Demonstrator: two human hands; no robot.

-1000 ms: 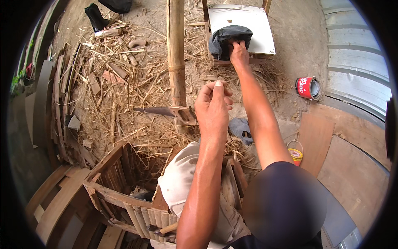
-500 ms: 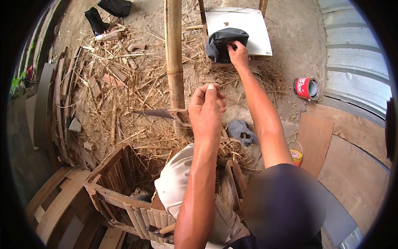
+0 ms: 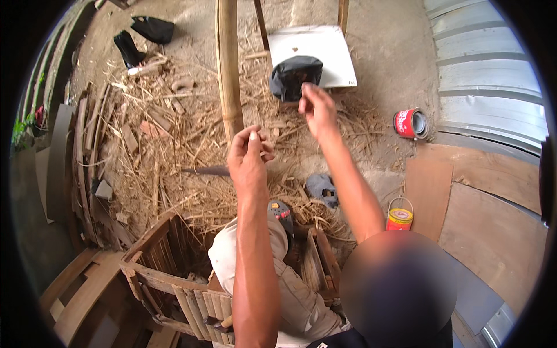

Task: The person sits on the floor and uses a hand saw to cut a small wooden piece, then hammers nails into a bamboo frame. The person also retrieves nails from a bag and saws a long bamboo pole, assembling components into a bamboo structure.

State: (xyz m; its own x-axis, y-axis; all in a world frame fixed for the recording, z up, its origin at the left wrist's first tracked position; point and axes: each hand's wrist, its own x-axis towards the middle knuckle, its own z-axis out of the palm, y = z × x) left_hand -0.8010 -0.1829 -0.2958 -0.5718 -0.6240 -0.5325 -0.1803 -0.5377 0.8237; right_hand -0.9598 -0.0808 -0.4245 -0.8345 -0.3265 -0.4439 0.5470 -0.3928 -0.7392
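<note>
My left hand (image 3: 249,159) is held up over the straw-like litter, thumb pressed against the curled fingers; anything in that pinch is too small to make out. My right hand (image 3: 318,111) is closed with its fingertips together, just in front of a black plastic bag (image 3: 284,87). What it pinches, if anything, cannot be made out. The bag's mouth gapes, and it rests on the near left part of a white-topped chair seat (image 3: 337,61). Below my left hand the blade of a handsaw (image 3: 210,170) shows, its handle hidden behind the hand.
A bamboo post (image 3: 228,75) stands left of the chair. Scrap wood (image 3: 90,133) lines the left side. A red can (image 3: 411,123) and a red-yellow bucket (image 3: 400,218) sit right. Grey cloth (image 3: 321,189) lies on the ground. A slatted wooden frame (image 3: 174,282) surrounds my leg.
My right hand has drawn back from the bag's mouth toward me. The view has shifted, and a dark shoe now shows beyond my knee. My left hand stays pinched.
</note>
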